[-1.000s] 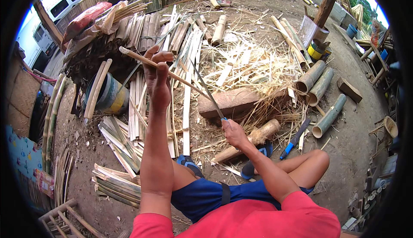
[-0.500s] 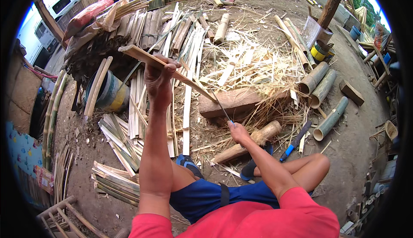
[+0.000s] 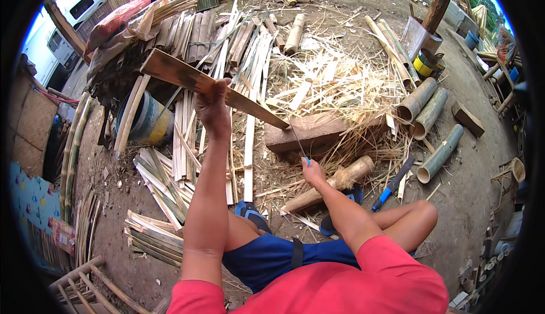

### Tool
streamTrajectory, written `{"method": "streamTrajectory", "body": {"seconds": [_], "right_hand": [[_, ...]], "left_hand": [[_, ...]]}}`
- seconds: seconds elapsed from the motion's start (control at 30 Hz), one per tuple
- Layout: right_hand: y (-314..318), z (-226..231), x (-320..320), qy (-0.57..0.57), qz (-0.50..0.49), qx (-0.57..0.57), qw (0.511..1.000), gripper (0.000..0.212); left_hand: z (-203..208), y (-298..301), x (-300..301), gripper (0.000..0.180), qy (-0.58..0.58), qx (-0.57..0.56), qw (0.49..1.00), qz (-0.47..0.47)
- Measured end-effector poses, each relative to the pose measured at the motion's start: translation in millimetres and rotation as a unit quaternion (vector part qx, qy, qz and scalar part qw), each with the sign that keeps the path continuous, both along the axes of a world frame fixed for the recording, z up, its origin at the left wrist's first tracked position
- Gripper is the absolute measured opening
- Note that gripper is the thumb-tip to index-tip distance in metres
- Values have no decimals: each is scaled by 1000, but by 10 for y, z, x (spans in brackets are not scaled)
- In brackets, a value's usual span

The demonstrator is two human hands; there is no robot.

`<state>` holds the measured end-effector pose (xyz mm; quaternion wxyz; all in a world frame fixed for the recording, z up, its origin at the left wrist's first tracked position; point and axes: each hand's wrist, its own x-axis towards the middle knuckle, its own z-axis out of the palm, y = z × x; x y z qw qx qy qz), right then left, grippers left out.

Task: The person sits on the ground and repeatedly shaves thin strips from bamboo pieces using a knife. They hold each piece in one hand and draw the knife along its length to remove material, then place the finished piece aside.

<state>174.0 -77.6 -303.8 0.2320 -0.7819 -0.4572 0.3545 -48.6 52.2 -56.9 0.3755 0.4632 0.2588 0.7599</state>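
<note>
The left hand (image 3: 213,109) clasps a bamboo slat (image 3: 176,72), its axis slanting rightward from that grip toward the knife (image 3: 298,139) the right hand (image 3: 313,172) clenches.

Left arm (image 3: 207,206): extended from the near edge toward the far side, nearly straight. Left wrist (image 3: 214,134): raised, in line with the forearm. Left hand (image 3: 213,109): closed in a grip, fingers (image 3: 222,87) curled at its far end. Right arm (image 3: 349,212): angled from near right toward far left. Right hand (image 3: 313,172): compact closed grip, positioned nearer than the left hand and to its right; individual finger positions too small to confirm. Hands well apart. Right knee (image 3: 423,216): bent, directed right.
</note>
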Motion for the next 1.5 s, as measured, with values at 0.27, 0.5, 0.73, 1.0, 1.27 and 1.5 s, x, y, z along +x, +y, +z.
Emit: {"method": "streamTrajectory", "body": {"seconds": [0.27,0.5,0.73,1.0,1.27,1.5], "right_hand": [[-310,-165,101,63,4,-20,998,59],[-290,160,-498,11,171,61,983,52],[-148,514,-1233,-1,360,-9,933,53],[-32,431,-1705,-17,489,-71,869,47],[-122,246,-1722,19,459,-57,887,48],[-81,36,-1227,32,365,-66,928,47]], "left_hand": [[-361,111,-565,31,295,-210,931,-38],[-825,-559,-1701,60,276,-324,887,179],[-2692,-2147,-2263,57,219,-584,684,379],[-3084,-3263,-3341,63,69,-670,586,451],[-3108,-3050,-3772,73,314,-595,551,494],[-3248,-1744,-2302,27,416,-412,772,249]]}}
